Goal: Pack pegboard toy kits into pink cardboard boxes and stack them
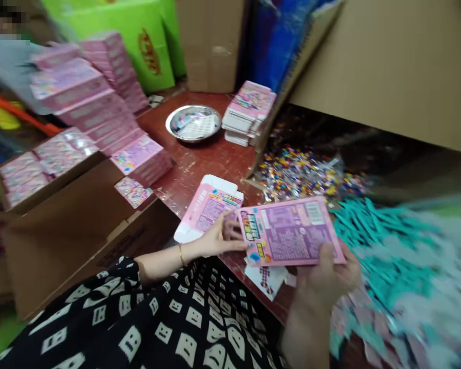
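A flat-looking pink and purple printed carton (pixel 288 233) is held up in front of me, its barcode side showing. My right hand (pixel 332 271) grips its right end, thumb on the printed face and fingers behind. At the left end is my left hand (pixel 225 238), its thumb at the lower corner and its curled fingers against the edge, partly hidden. Just behind my left hand, another pink carton (pixel 209 207) lies on the red table with its white end flaps out. Below the held carton lies a white card with a dark pattern (pixel 267 279).
Stacked pink boxes (pixel 84 97) and an open brown carton (pixel 57 225) stand left. Further back are a metal bowl (pixel 194 123) and a pile of pink cartons (pixel 249 105). Colourful small pieces (pixel 299 171), teal sticks (pixel 372 225) and whitish packets (pixel 445 277) lie right.
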Tool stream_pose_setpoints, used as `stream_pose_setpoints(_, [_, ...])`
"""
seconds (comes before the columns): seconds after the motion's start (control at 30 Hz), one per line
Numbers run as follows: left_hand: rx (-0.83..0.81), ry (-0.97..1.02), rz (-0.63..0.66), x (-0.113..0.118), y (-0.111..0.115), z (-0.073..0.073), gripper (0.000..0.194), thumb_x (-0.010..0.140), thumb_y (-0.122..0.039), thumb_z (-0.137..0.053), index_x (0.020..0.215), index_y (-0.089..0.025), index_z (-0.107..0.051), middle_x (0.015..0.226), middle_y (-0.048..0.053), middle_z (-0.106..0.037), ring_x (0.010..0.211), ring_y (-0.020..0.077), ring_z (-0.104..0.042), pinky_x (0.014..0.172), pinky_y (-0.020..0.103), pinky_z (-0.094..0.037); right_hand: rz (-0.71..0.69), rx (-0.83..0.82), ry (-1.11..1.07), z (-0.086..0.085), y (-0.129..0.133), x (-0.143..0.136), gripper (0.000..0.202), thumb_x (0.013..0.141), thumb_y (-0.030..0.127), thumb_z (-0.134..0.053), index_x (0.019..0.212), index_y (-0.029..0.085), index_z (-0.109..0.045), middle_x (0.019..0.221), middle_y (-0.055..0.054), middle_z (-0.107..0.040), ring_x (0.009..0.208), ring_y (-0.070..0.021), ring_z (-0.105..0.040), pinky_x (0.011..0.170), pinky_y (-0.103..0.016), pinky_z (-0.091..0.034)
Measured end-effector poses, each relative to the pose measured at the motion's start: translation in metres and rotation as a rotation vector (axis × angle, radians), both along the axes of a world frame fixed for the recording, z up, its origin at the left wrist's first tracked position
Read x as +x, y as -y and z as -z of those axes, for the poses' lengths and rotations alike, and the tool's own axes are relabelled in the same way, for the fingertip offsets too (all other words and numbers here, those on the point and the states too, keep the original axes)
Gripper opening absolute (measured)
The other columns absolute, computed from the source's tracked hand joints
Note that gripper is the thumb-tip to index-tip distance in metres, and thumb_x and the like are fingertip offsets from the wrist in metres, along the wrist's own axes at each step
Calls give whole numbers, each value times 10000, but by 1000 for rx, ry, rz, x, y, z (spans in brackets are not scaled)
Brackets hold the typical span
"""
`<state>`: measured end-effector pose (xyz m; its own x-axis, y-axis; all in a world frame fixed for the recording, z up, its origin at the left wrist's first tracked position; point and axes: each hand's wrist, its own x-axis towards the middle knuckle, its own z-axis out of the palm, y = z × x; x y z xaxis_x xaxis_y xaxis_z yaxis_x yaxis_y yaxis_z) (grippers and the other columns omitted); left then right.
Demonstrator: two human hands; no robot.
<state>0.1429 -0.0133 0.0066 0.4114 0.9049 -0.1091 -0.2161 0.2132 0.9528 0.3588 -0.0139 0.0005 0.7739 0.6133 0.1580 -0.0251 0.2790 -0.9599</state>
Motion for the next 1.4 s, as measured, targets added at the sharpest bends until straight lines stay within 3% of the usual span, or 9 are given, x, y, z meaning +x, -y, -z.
stream_pose_setpoints(0.13, [61,-35,-299,-36,-11,-1,601,778,-599,-745,1183,-209,-532,1134,119,-705,957,245,-723,846,429,-616,-375,42,29,-15,-18,-41,482,869,384,-699,1299,255,-525,1361,-110,-580,1258,-272,-597,1125,-585,-429])
stream_pose_setpoints(0.3, [223,-452,-1039,-187,-58,-52,637,804,-591,-715,1251,-177,-533,1293,162,-642,1174,305,-644,1021,498,-530,-681,-21,323,4,-41,-77,529,883,385,-674,1370,265,-506,1446,-162,-500,1297,-299,-552,1059,-576,-490])
stream_pose_setpoints(0.5, [-76,-1052,-1124,-302,-88,-96,954,899,-622,-533,1539,7,-208,1602,375,-186,1438,518,-364,1098,702,-360,-965,55,731,54,-107,-116,324,731,443,-808,936,223,-687,1091,-147,-644,1079,-318,-601,1009,-524,-480])
stream_pose_setpoints(0.67, [462,-1453,-624,-219,-60,-39,956,810,-680,-635,1496,-67,-377,1662,293,-96,1552,468,-5,1212,689,-69,-1013,-244,807,49,-144,-140,732,218,456,-981,776,203,-580,893,-102,-593,1025,-336,-546,913,-499,-444])
stream_pose_setpoints(0.8, [670,-1254,-144,-128,-29,9,882,850,-671,-598,1507,-127,-372,1613,294,-281,1527,437,-229,1197,695,-181,-1102,-346,768,28,-162,-127,571,380,519,-952,628,208,-544,633,14,-507,721,-179,-527,708,-354,-453])
stream_pose_setpoints(1.0, [720,-917,-225,-76,-38,-37,1007,702,-654,-773,1495,-145,-417,1524,253,-470,1418,393,-468,1145,547,-425,-1128,47,478,-48,-116,-86,336,810,528,-727,743,219,-616,731,-8,-591,666,-142,-538,623,-306,-473])
stream_pose_setpoints(1.13, [349,-492,46,-50,-45,-64,462,806,-542,-743,1057,-154,-737,1006,103,-788,858,263,-750,787,388,-618,-742,138,731,-80,-65,-63,177,884,420,-674,827,253,-665,836,-52,-621,848,-216,-621,796,-404,-543])
stream_pose_setpoints(1.27, [52,-223,38,-19,-28,-44,409,817,-495,-747,1029,-147,-718,1015,108,-784,848,249,-746,769,398,-622,-253,-92,835,-63,-21,-29,510,758,444,-812,1199,266,-628,1345,-126,-532,1352,-359,-445,1094,-563,-417])
stream_pose_setpoints(1.4, [178,-232,6,3,-15,-20,506,805,-466,-767,1197,-180,-626,1233,121,-708,1140,271,-673,1009,448,-537,-453,-261,450,-14,16,-7,612,796,503,-755,1326,284,-541,1340,-98,-569,1225,-294,-572,1028,-488,-497])
